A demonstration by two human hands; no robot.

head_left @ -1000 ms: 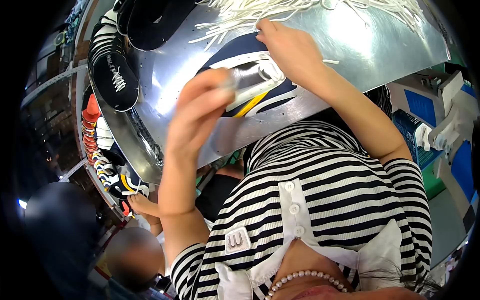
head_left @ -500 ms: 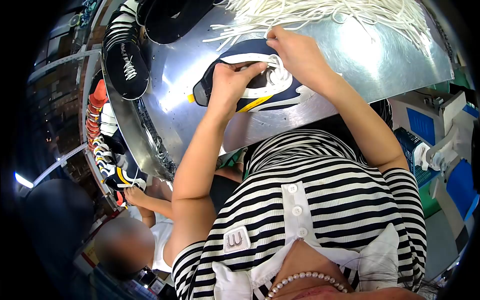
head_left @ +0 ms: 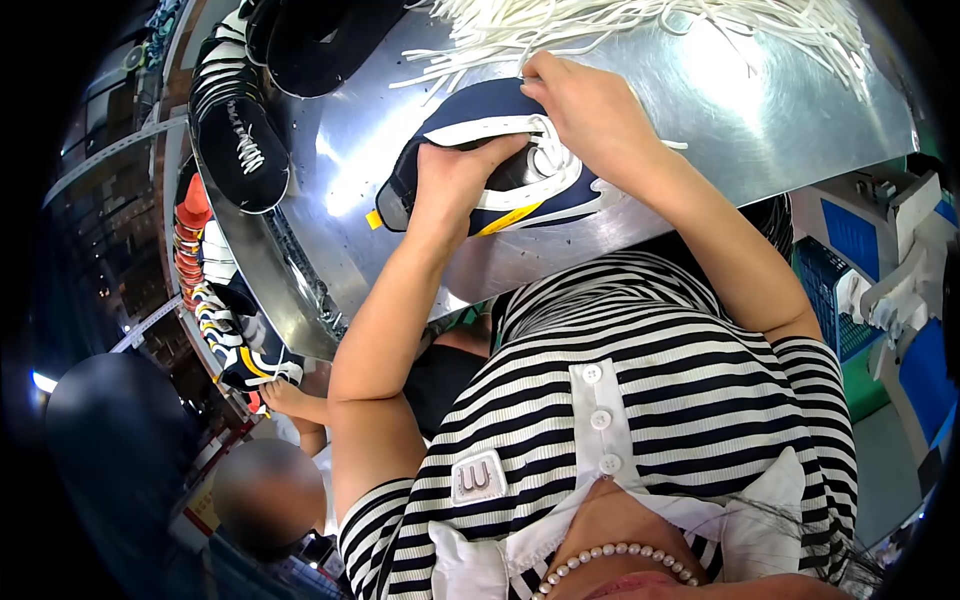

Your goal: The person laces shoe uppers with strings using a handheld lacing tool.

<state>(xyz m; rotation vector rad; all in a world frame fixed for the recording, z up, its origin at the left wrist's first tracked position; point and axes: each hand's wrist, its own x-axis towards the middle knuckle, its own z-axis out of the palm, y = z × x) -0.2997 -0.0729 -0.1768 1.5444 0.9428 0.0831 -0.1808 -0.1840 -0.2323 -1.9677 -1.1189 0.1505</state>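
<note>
A navy sneaker (head_left: pixel 480 103) with white trim, yellow accents and a yellow heel tab lies on its sole on the metal table. Its white lace (head_left: pixel 553 178) is gathered in loops over the throat of the opening. My left hand (head_left: pixel 450 185) grips the sneaker at its opening; the thumb stretches toward the loops, and the other fingers are mostly hidden. Over the front part, my right hand (head_left: pixel 590 110) is closed, fingertips pinched at the sneaker's far side. What lies between those fingertips is too small to make out. A white lace end shows beside the right wrist.
A large pile of white laces (head_left: pixel 640 30) covers the table's far side. Black shoes (head_left: pixel 240 150) stand at the left of the metal table (head_left: pixel 740 120). More shoes (head_left: pixel 215 325) line a rack at left, where another person's hand (head_left: pixel 285 397) touches one. Machinery (head_left: pixel 880 250) stands at right.
The view has shifted slightly. My left thumb and right fingertips keep nearly the same places on the sneaker. The lace loops look slightly rearranged, and a lace end shows more beside my right wrist.
</note>
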